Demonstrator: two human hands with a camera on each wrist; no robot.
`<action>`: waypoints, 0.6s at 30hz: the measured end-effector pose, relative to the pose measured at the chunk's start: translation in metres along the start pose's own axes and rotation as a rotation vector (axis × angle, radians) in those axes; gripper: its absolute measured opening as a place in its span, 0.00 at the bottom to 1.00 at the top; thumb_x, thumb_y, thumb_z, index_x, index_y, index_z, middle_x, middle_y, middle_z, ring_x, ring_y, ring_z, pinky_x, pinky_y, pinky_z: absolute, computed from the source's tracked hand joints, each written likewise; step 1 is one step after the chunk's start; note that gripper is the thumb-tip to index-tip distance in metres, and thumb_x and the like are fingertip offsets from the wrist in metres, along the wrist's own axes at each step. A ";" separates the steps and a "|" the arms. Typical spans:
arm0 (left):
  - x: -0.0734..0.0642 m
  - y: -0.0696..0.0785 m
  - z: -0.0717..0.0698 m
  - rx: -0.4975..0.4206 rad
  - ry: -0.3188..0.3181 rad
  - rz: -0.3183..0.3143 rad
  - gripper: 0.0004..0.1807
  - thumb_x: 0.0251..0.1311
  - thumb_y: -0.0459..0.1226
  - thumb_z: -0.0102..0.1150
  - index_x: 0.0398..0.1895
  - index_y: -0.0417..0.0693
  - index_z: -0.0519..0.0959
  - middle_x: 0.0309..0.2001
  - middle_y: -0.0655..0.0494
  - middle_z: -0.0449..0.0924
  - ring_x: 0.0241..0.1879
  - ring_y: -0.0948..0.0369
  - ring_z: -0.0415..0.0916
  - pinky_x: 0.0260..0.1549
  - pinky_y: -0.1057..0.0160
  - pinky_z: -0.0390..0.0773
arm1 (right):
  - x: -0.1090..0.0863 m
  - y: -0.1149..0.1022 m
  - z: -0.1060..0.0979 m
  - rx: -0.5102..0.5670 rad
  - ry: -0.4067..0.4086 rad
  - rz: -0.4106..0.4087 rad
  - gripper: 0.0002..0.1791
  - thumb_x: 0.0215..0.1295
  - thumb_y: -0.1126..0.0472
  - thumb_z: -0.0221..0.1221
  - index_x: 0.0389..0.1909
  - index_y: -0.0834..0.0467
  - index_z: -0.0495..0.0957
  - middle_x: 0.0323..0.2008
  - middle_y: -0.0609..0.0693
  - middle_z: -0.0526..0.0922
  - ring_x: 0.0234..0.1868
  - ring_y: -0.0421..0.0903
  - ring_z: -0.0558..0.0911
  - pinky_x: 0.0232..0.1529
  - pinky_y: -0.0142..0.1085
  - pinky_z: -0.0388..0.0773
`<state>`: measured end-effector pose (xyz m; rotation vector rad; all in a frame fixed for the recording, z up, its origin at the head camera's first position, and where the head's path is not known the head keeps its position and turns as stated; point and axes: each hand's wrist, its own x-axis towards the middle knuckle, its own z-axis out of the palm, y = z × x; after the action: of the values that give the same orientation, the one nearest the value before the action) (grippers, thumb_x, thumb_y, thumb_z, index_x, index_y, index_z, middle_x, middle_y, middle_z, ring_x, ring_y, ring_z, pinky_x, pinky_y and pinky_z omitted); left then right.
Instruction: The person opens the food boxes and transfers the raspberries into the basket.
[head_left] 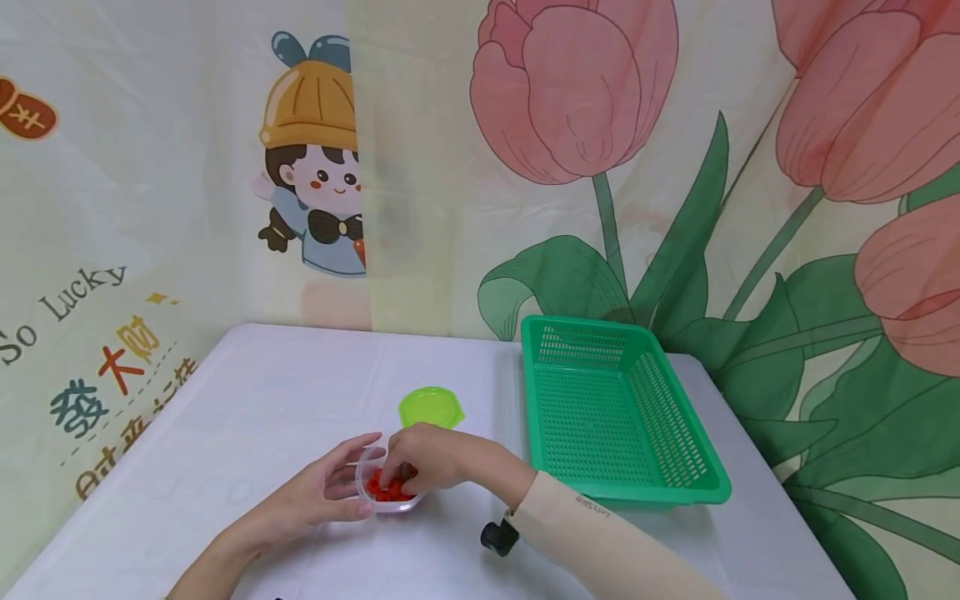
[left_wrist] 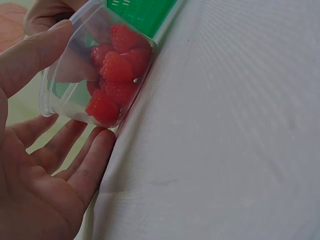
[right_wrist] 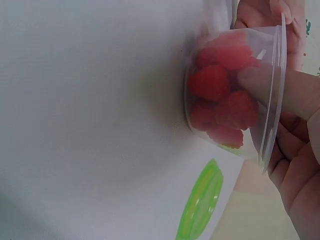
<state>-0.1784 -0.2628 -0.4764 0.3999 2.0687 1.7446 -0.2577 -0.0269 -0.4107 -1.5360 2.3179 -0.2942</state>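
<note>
A small clear plastic tub of red raspberries stands on the white-covered table. My left hand holds it from the left, thumb on one side and fingers spread along the other. From the right, my right hand reaches down over the rim, its fingertips inside among the berries. Through the tub wall in the right wrist view, one finger shows pressed in beside several raspberries; I cannot tell whether it pinches one. Just behind the tub lies a bright green lid.
A green perforated plastic basket stands to the right of the tub, beside the right forearm. Behind the table hangs a printed cloth with tulips and a cartoon figure.
</note>
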 end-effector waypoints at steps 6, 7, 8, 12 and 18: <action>-0.001 0.002 0.001 -0.014 -0.008 0.023 0.49 0.69 0.34 0.69 0.86 0.54 0.50 0.83 0.38 0.54 0.76 0.41 0.65 0.59 0.66 0.80 | 0.000 0.000 0.000 -0.016 0.006 0.001 0.10 0.69 0.63 0.71 0.49 0.51 0.91 0.41 0.40 0.84 0.40 0.32 0.77 0.43 0.17 0.73; -0.001 0.002 0.001 -0.016 -0.008 0.023 0.49 0.69 0.34 0.69 0.86 0.54 0.50 0.83 0.38 0.54 0.76 0.41 0.65 0.59 0.66 0.80 | 0.000 0.000 0.001 -0.011 0.008 0.001 0.10 0.69 0.63 0.71 0.49 0.51 0.91 0.41 0.40 0.84 0.40 0.32 0.77 0.43 0.17 0.73; -0.001 0.002 0.001 -0.019 -0.008 0.022 0.49 0.69 0.34 0.69 0.86 0.54 0.50 0.83 0.38 0.54 0.76 0.41 0.65 0.59 0.66 0.80 | 0.000 0.000 0.001 -0.008 0.011 -0.001 0.10 0.68 0.63 0.72 0.49 0.51 0.91 0.41 0.40 0.85 0.40 0.32 0.77 0.43 0.17 0.73; -0.002 0.002 0.001 -0.021 -0.008 0.018 0.49 0.69 0.34 0.69 0.86 0.54 0.50 0.83 0.38 0.54 0.77 0.39 0.64 0.60 0.67 0.80 | -0.001 -0.001 0.001 0.005 0.018 0.011 0.11 0.68 0.64 0.72 0.49 0.51 0.91 0.41 0.40 0.86 0.41 0.33 0.78 0.44 0.17 0.74; -0.003 0.002 0.001 -0.030 -0.011 0.012 0.49 0.69 0.34 0.69 0.86 0.54 0.50 0.83 0.38 0.53 0.76 0.40 0.64 0.59 0.67 0.80 | -0.002 -0.004 0.000 0.008 0.028 0.020 0.11 0.68 0.64 0.72 0.49 0.51 0.91 0.41 0.39 0.86 0.40 0.32 0.78 0.43 0.17 0.74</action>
<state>-0.1758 -0.2627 -0.4738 0.4130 2.0338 1.7737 -0.2539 -0.0260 -0.4090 -1.5135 2.3488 -0.3222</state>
